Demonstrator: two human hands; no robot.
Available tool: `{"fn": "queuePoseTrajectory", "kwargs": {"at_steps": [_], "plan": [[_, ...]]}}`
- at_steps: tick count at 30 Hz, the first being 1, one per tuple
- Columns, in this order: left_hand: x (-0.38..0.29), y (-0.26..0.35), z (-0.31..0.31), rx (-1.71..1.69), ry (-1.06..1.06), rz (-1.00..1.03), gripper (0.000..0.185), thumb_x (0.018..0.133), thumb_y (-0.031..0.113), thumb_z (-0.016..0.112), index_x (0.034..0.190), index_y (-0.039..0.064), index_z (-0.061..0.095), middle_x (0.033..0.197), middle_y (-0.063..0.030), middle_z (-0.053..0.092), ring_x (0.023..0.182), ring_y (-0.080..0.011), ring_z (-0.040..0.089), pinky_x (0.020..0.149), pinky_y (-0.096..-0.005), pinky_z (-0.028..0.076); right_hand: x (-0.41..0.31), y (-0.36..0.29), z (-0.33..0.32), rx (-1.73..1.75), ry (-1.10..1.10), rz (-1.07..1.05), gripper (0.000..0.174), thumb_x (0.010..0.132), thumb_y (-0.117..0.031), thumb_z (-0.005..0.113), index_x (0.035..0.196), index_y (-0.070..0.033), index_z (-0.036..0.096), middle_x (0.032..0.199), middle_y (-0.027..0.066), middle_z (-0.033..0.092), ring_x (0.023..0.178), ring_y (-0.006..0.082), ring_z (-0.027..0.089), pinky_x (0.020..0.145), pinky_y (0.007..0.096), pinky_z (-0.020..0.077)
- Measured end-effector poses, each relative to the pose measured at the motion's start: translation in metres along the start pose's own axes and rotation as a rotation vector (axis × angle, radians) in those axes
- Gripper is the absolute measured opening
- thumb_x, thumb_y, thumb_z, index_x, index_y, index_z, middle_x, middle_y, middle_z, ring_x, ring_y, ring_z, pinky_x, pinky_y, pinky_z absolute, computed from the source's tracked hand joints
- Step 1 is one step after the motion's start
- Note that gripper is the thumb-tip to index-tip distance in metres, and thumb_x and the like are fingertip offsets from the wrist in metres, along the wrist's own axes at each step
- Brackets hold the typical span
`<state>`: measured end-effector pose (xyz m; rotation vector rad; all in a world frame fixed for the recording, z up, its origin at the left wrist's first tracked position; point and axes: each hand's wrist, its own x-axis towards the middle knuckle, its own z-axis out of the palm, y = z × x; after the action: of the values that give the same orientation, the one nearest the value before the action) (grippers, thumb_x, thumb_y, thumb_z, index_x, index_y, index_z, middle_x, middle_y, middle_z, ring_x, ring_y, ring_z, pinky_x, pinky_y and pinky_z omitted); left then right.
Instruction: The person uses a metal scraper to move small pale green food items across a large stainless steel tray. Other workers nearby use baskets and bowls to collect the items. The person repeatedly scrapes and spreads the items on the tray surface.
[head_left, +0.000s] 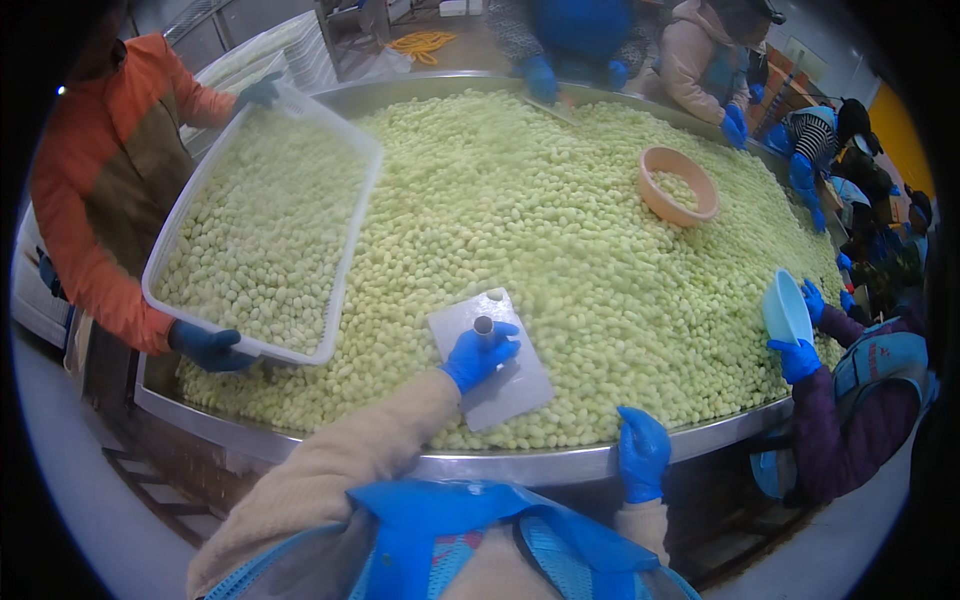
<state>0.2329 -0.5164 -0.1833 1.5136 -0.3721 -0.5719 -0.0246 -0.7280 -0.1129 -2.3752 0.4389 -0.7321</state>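
My left hand (480, 358), in a blue glove, is closed around a short metal tube (484, 325) whose round end points up at me. Under that hand lies a white flat board (510, 394) with a hole near its far edge. Whether tube and board are joined is hidden. The board rests on a deep spread of pale green oval fruits (585, 300). At the near metal rim (525, 463) of the large vat is my right hand (643, 454), also gloved in blue. Its fingers are partly hidden, and I cannot tell whether they grip the rim.
On the left, a person in orange holds a white crate (337, 300) of the fruits, tilted over the vat. A peach basin (679, 191) with fruits sits far right. A person at right holds a light-blue basin (787, 307). Other gloved people line the far rim.
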Motion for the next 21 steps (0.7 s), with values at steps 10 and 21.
{"fn": "queuePoseTrajectory", "kwargs": {"at_steps": [10,21], "plan": [[-0.089,0.074,-0.066,0.620,0.033,0.190,0.048,0.086,0.025,0.076,0.126,0.002,0.061,0.106,-0.0115,0.071,0.097,-0.0204,0.068,0.088,-0.0347,0.053,0.007,-0.031,0.022,0.532,-0.197,0.110,0.032,0.094,-0.010,0.062,0.125,-0.003,0.064,0.123,0.0134,0.067,0.107,0.0219,0.066,0.092,0.0329,0.0507],[-0.114,0.090,0.023,-0.141,-0.430,-0.300,0.024,0.101,0.020,0.051,0.104,0.000,0.065,0.100,-0.0086,0.068,0.092,-0.0188,0.067,0.084,-0.0315,0.054,0.031,-0.137,0.069,1.806,-0.695,0.987,0.055,0.105,-0.038,0.042,0.142,0.003,0.046,0.094,0.0016,0.063,0.076,0.0028,0.052,0.079,0.0192,0.0464]]}}
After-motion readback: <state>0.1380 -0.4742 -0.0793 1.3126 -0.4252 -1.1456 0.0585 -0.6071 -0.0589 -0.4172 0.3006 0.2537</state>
